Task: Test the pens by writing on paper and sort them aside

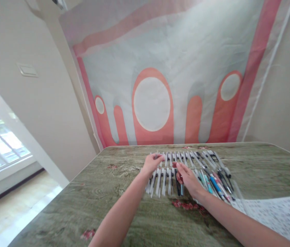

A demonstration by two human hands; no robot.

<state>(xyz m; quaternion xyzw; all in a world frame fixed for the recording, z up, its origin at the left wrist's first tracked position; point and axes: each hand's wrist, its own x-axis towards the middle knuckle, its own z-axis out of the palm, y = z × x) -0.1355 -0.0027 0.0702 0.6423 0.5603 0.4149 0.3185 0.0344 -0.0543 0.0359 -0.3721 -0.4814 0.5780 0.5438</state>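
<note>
A row of clear-barrelled pens with black parts [185,157] lies side by side on the table. My left hand [153,163] is at this row's left end, its thumb and fingers closed around what looks like a clear pen, mostly hidden by the fingers. Nearer to me is a second row of similar pens [158,183]. My right hand [186,175] hovers over the right end of that nearer row, fingers curled in. Whatever they may hold is hidden. Beside it, dark pens [178,183] lie partly under the hand.
Right of my right hand, coloured pens [216,187] in blue, teal and pink lie in a loose bunch. A printed sheet [278,216] covers the table's right front. The wood-patterned table [70,209] reaches a wall hanging [212,44] at the back.
</note>
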